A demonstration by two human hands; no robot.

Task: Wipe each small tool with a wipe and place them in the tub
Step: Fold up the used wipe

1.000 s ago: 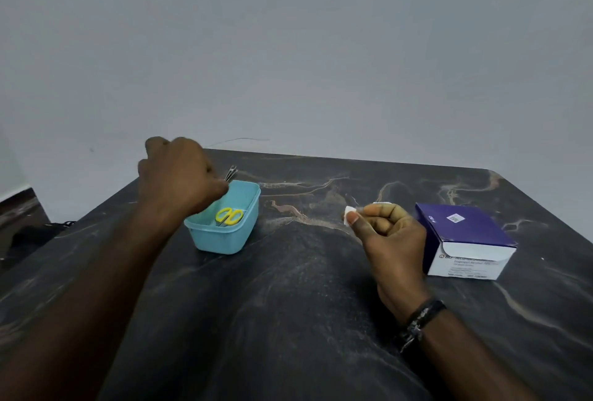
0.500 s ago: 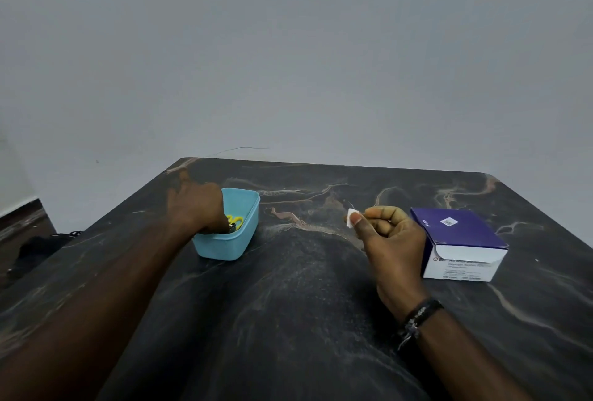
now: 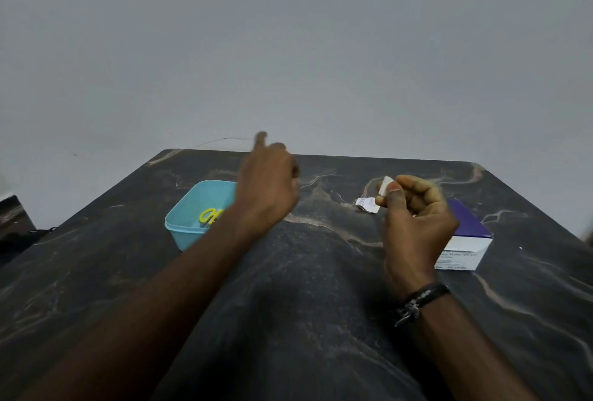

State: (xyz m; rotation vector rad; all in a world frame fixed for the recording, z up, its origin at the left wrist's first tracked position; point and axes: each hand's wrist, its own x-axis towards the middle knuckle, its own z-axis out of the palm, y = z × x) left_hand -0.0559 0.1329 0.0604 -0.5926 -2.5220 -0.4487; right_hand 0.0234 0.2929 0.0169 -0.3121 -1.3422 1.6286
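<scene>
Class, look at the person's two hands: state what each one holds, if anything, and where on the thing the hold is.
The right hand pinches a small white wipe by its lower edge, between thumb and forefinger. The left hand holds nothing.

I count one blue tub point(image 3: 189, 224), one pair of yellow-handled scissors point(image 3: 210, 215) and one wipe point(image 3: 385, 185). One torn sachet point(image 3: 365, 204) and one purple box point(image 3: 465, 240) too.

Near half of the table point(image 3: 288, 320) is bare apart from both forearms. Obstacles sit toward the far edge: tub point(image 3: 192, 224) left of centre, torn wrapper point(image 3: 365, 204) mid, box point(image 3: 465, 240) toward the right edge (partly behind the right hand point(image 3: 414, 221)). Gap tub-to-wrapper is passable.
</scene>
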